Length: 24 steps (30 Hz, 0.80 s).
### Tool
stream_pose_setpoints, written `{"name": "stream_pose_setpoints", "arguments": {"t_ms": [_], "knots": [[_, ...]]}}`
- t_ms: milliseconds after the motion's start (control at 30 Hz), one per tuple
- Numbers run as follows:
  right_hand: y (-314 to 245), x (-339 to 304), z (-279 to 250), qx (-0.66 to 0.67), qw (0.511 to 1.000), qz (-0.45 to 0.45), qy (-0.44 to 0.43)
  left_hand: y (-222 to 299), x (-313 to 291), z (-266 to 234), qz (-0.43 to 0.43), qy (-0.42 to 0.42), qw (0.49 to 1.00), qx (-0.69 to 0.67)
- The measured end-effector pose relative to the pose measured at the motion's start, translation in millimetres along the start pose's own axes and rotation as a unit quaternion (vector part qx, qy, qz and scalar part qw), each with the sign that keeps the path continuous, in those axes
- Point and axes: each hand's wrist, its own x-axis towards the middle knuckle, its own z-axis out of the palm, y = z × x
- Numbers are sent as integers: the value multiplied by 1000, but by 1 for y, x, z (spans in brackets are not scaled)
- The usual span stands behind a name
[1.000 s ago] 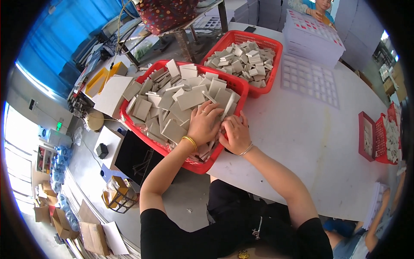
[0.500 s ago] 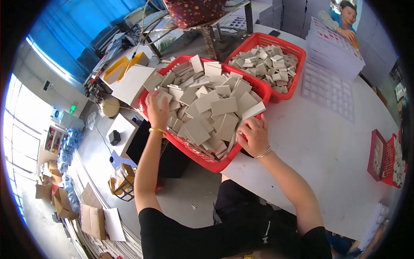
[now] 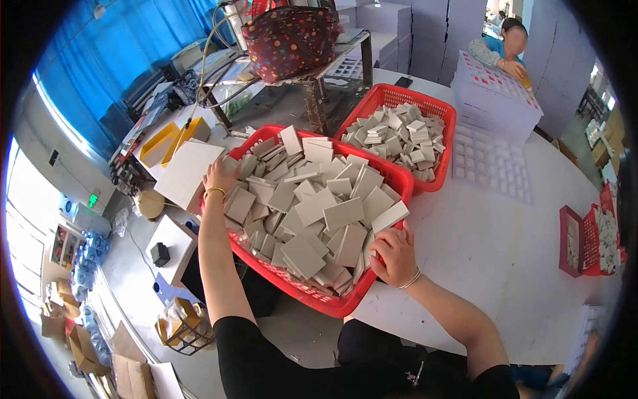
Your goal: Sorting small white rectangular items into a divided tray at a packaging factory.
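A large red plastic basket [image 3: 292, 285], heaped with thin, pale grey rectangular tiles [image 3: 343, 213], rests partly on the white table and partly past its edge. On the basket's left side my left hand [image 3: 222, 177] is closed over the rim, its fingertips beside the tiles. My right hand [image 3: 396, 255] grips the right rim near the front corner, fingers bent and close to the nearest tiles. Directly behind stands a second red basket [image 3: 446, 139], filled with smaller tile pieces.
A white table [image 3: 458, 266] spreads to the right, with a white gridded sheet [image 3: 492, 163] on it. Beyond, a person [image 3: 508, 50] leans over a stack of white trays [image 3: 495, 100]. Smaller red baskets [image 3: 591, 243] sit far right. A dotted bag [image 3: 290, 43] rests on a worn stand.
My left hand has moved outward from over the tiles to the basket's left rim. My right hand stays at the right rim. The whole scene sits lower in the picture.
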Motion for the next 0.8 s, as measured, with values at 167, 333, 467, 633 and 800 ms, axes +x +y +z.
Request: {"name": "stream_pose_setpoints", "arguments": {"t_ms": [167,333,467,633,800], "knots": [[3,2,3,-5,1000,6,-1,29,-16,0,-18,40,999,-25],[7,6,5,9,1000,-8,7,16,-15,3,-6,-23,997,-70],[8,5,6,10,1000,-9,15,30,-41,-5,7,-10,989,-148],[5,3,6,10,1000,-11,26,32,-74,-10,182,64,946,-260],[6,1,3,0,1000,-2,30,88,-123,-17,151,-47,901,-403]]}}
